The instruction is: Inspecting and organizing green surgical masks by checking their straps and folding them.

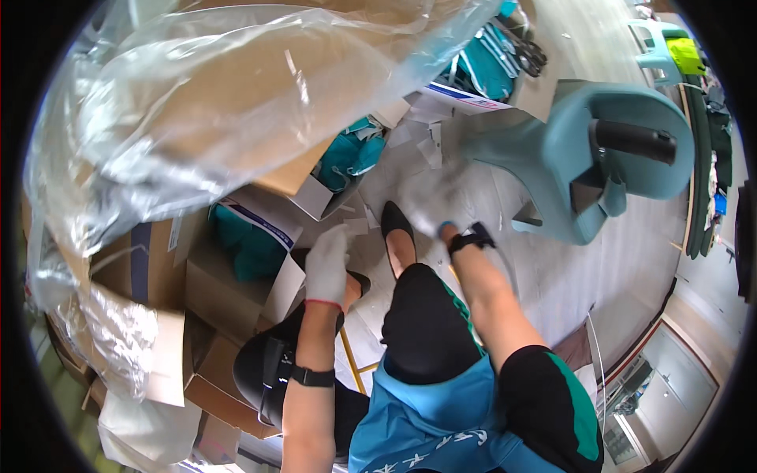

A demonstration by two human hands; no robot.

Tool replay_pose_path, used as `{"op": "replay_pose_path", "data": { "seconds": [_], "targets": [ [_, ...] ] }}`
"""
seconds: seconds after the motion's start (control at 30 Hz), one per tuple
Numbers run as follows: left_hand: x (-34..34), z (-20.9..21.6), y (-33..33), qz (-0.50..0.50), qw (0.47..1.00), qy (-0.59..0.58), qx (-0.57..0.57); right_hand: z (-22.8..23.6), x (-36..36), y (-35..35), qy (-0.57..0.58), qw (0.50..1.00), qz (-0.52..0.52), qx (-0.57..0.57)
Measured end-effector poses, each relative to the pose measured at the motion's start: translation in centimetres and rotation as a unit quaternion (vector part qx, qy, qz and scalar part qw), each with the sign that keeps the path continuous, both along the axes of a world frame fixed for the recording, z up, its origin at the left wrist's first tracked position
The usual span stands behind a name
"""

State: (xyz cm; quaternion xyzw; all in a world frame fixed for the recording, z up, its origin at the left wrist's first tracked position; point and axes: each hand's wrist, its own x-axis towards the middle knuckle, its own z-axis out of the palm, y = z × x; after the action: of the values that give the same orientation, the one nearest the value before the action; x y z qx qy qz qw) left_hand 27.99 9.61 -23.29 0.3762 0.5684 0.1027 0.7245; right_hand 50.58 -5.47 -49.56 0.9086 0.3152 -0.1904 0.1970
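My left hand [326, 266], in a white glove with a red cuff, hovers with fingers stretched out over an open cardboard box [236, 276] that holds teal fabric items [251, 246]. It grips nothing that I can see. My right hand [430, 203], also gloved, is blurred by motion above the paper-strewn floor, and its grip is unreadable. A black strap [471, 237] circles that wrist. A big clear plastic bag [197, 102] fills the upper left.
A teal plastic stool [599, 150] lies tipped at right. More cardboard boxes [150, 260] stack at left, another with teal items [351, 158] beyond. My black shoe [394, 225] rests on the floor among paper scraps [426, 134].
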Motion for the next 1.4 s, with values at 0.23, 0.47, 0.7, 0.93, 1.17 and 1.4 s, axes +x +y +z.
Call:
{"op": "replay_pose_path", "data": {
  "seconds": [0.23, 0.47, 0.7, 0.93, 1.17, 1.4],
  "targets": [
    [-3.8, 0.7, 0.8, 0.053, 0.991, 0.044, -0.114, 5.5, -9.2, -9.6, 0.296, 0.945, 0.113, 0.084],
    [-2.4, 6.4, 0.1, 0.073, 0.984, -0.04, -0.16, 2.2, 4.3, -5.6, 0.455, 0.811, -0.355, 0.097],
    [-3.1, 12.7, 1.5, 0.152, 0.969, -0.086, -0.174, 0.9, 3.8, 0.1, 0.537, 0.581, -0.498, 0.356],
    [-2.3, 14.5, 0.9, 0.132, 0.967, -0.119, -0.18, 5.0, 3.1, 0.4, 0.519, 0.384, -0.637, 0.422],
    [-2.1, 14.4, -1.4, 0.142, 0.946, -0.161, -0.242, 15.1, 1.9, 2.2, 0.612, 0.135, -0.638, 0.447],
    [-2.9, 14.2, -2.0, 0.146, 0.941, -0.182, -0.245, 9.0, 3.4, -0.3, 0.374, 0.282, -0.742, 0.48]
  ]
}}
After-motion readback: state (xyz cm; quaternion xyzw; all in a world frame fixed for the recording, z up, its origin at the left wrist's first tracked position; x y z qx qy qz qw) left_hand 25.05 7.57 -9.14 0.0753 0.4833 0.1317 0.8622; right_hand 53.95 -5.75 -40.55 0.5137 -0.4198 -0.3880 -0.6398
